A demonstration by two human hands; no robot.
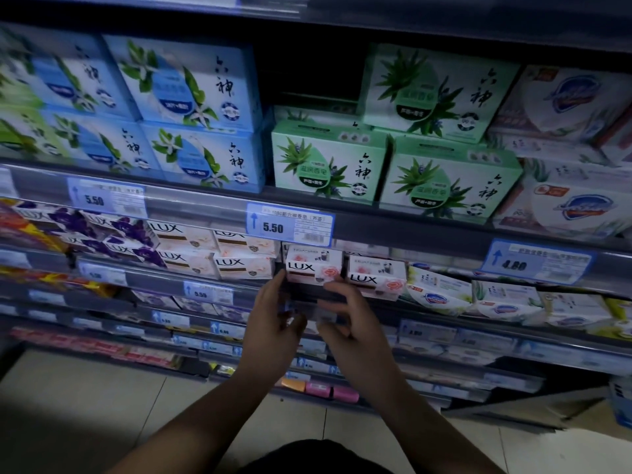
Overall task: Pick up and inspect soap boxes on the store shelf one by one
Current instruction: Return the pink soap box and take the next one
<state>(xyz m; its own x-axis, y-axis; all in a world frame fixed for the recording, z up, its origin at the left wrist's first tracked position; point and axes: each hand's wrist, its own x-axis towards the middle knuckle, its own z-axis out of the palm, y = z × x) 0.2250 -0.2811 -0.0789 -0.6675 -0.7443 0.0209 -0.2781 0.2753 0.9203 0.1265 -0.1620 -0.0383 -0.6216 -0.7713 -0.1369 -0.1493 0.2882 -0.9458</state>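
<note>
A pink-and-white LUX soap box (313,268) stands in its row on the second shelf, under the 5.50 price tag. My left hand (273,316) reaches up beside it, fingers spread, with the fingertips touching the box's lower left corner. To the right is my right hand (349,316), fingers apart, its index fingertip at the box's lower right edge. Neither hand closes around the box. A second pink LUX box (376,278) sits just to its right.
White LUX boxes (242,263) and purple ones (113,241) fill the row to the left. Green boxes (328,165) and blue boxes (201,155) stack on the shelf above. Round-logo soap packs (441,295) lie to the right. Lower shelves and tiled floor (85,415) are below.
</note>
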